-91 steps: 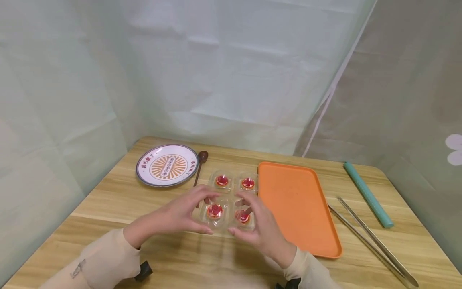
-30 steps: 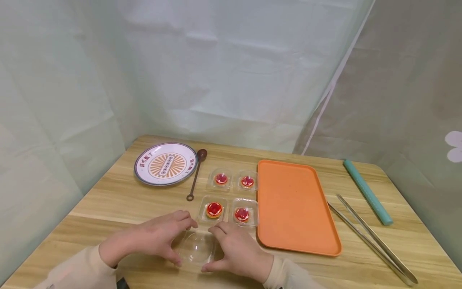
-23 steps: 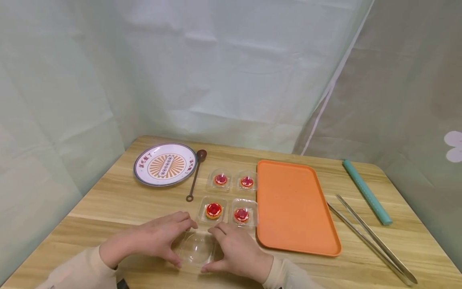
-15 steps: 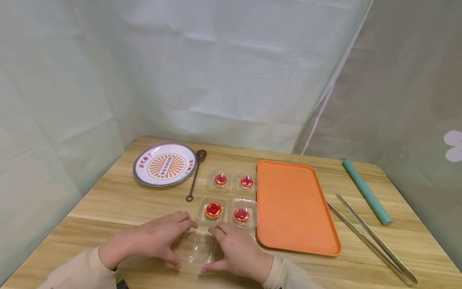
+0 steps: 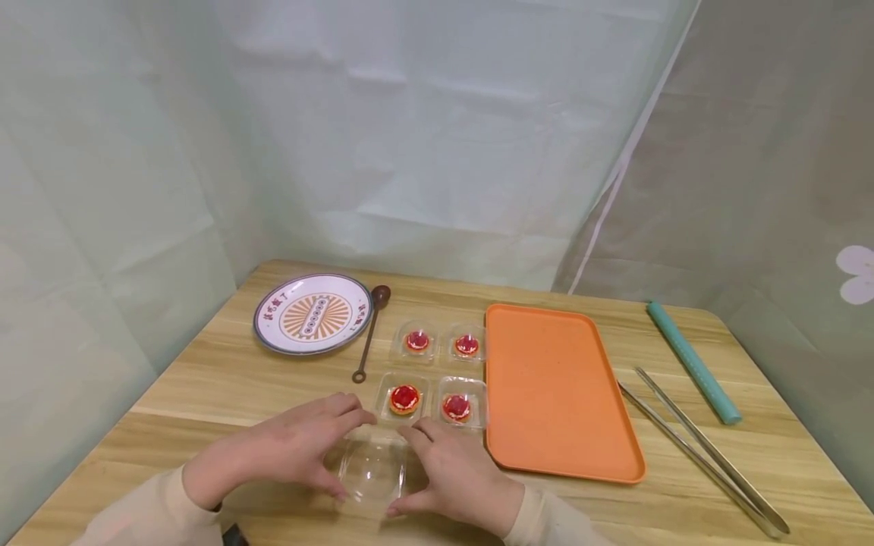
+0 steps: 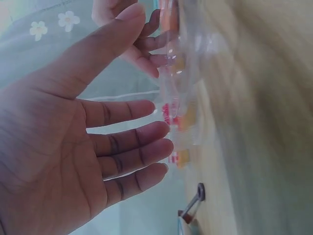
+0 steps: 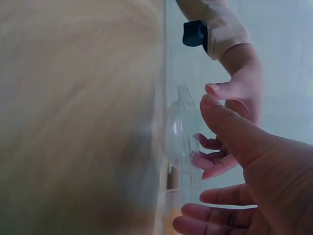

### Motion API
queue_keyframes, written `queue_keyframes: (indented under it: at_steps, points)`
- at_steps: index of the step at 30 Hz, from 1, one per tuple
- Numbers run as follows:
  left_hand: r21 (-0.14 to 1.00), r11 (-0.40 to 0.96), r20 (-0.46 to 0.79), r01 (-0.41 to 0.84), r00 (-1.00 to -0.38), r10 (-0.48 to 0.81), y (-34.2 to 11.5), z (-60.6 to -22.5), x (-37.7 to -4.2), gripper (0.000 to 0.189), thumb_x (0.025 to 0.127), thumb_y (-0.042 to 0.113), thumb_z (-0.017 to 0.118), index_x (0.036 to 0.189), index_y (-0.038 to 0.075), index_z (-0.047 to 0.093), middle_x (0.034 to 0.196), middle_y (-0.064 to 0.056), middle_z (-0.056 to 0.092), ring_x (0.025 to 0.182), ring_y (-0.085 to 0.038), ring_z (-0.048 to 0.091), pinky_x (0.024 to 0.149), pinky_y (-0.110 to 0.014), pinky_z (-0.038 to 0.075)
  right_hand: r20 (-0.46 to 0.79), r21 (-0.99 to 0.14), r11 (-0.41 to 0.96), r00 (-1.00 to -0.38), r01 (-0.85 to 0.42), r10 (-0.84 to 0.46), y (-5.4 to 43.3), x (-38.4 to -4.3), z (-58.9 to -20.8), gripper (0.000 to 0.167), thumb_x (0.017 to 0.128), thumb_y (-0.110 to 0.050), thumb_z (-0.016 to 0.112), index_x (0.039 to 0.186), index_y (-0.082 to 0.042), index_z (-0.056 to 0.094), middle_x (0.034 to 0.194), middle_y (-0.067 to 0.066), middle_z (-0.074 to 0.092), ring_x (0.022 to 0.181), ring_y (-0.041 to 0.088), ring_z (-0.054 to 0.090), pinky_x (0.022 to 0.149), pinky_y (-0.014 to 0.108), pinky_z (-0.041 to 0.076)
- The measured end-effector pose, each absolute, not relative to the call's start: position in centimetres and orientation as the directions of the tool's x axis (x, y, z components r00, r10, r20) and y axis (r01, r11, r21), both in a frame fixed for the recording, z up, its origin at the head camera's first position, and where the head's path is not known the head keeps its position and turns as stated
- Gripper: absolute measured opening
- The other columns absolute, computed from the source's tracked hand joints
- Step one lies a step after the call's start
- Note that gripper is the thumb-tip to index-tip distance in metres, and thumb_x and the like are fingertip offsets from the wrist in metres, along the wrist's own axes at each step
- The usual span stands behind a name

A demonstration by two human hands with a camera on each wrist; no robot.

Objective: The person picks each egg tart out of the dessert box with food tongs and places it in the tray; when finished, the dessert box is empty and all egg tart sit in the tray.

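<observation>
Clear, domed plastic shell sat between left hand and right hand, fingers loosely spread, no grip seen, probably to steady it. I couldn't tell whether they touched.

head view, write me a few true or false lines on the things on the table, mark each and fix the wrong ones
1. The brown spoon lies beside the plate. True.
2. The metal tongs lie right of the orange tray. True.
3. The tray carries two tarts. False: no tart lies on it; four red-topped tarts sit in clear containers to its left.
4. Both hands grip the spoon. False: the left hand and right hand flank a clear plastic piece.
5. Nothing on the table is green. False: a green roll lies on the right.
</observation>
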State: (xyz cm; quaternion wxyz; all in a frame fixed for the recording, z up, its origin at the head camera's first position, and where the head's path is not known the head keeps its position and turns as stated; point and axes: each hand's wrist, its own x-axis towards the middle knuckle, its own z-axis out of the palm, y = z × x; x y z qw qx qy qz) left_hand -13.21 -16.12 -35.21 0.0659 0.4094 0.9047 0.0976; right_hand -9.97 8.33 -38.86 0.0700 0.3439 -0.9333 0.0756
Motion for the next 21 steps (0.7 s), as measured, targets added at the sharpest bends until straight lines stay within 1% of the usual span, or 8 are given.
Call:
queue_keyframes:
  at_steps: [2, 6, 10, 15, 17, 21]
  points:
    - [0.240, 0.648, -0.030, 0.723, -0.662, 0.749, -16.1, -34.9, -13.2, 0.083, 0.064, 0.056, 0.080, 0.129, 0.012, 0.055, 0.111, 0.005, 0.054, 0.098, -0.004, 0.050, 0.088, -0.029, 0.053, 0.195, -0.085, 0.749, -0.749, -0.657, -0.634, 8.4, -9.9, -38.6, 0.092, 0.066, -0.075, 0.066, 0.133, -0.012, 0.055, 0.108, -0.006, 0.060, 0.095, 0.007, 0.058, 0.077, 0.023, 0.053]
    - [0.285, 0.645, -0.025, 0.709, -0.667, 0.745, -15.8, -34.2, -13.2, 0.079, 0.067, 0.052, 0.080, 0.131, 0.014, 0.054, 0.113, 0.005, 0.055, 0.098, -0.004, 0.050, 0.087, -0.029, 0.052, 0.234, -0.061, 0.737, -0.727, -0.673, -0.645, 8.7, -9.6, -38.1, 0.090, 0.067, -0.073, 0.067, 0.131, -0.011, 0.055, 0.110, -0.004, 0.061, 0.097, 0.009, 0.060, 0.079, 0.024, 0.054]
    - [0.310, 0.634, -0.020, 0.708, -0.662, 0.749, -15.2, -33.5, -13.4, 0.076, 0.068, 0.048, 0.081, 0.131, 0.014, 0.054, 0.116, 0.004, 0.055, 0.098, -0.005, 0.050, 0.087, -0.029, 0.053, 0.255, -0.060, 0.734, -0.722, -0.676, -0.643, 9.2, -9.4, -37.3, 0.087, 0.068, -0.071, 0.068, 0.131, -0.011, 0.055, 0.112, -0.004, 0.061, 0.099, 0.009, 0.061, 0.080, 0.025, 0.055]
    - [0.290, 0.606, 0.029, 0.741, -0.639, 0.768, -14.7, -32.9, -13.7, 0.072, 0.070, 0.047, 0.081, 0.128, 0.012, 0.056, 0.115, 0.003, 0.056, 0.101, -0.008, 0.052, 0.089, -0.029, 0.052, 0.273, -0.065, 0.731, -0.717, -0.679, -0.641, 9.9, -9.3, -36.2, 0.083, 0.070, -0.067, 0.070, 0.130, -0.011, 0.056, 0.114, -0.003, 0.061, 0.101, 0.012, 0.061, 0.083, 0.028, 0.056]
    - [0.277, 0.580, 0.069, 0.766, -0.618, 0.783, -14.5, -32.8, -13.9, 0.071, 0.070, 0.046, 0.081, 0.127, 0.011, 0.056, 0.115, 0.003, 0.056, 0.103, -0.010, 0.054, 0.090, -0.030, 0.052, 0.289, -0.060, 0.729, -0.711, -0.682, -0.641, 10.3, -9.3, -35.7, 0.081, 0.070, -0.066, 0.071, 0.129, -0.011, 0.058, 0.114, -0.003, 0.061, 0.101, 0.012, 0.061, 0.082, 0.027, 0.056]
    - [0.300, 0.565, 0.091, 0.768, -0.613, 0.785, -13.8, -32.8, -14.3, 0.069, 0.072, 0.042, 0.081, 0.129, 0.012, 0.055, 0.116, 0.002, 0.055, 0.105, -0.011, 0.055, 0.091, -0.031, 0.051, 0.341, -0.069, 0.722, -0.697, -0.688, -0.631, 11.3, -9.3, -34.9, 0.076, 0.070, -0.062, 0.073, 0.125, -0.012, 0.059, 0.113, -0.003, 0.059, 0.101, 0.011, 0.059, 0.081, 0.026, 0.055]
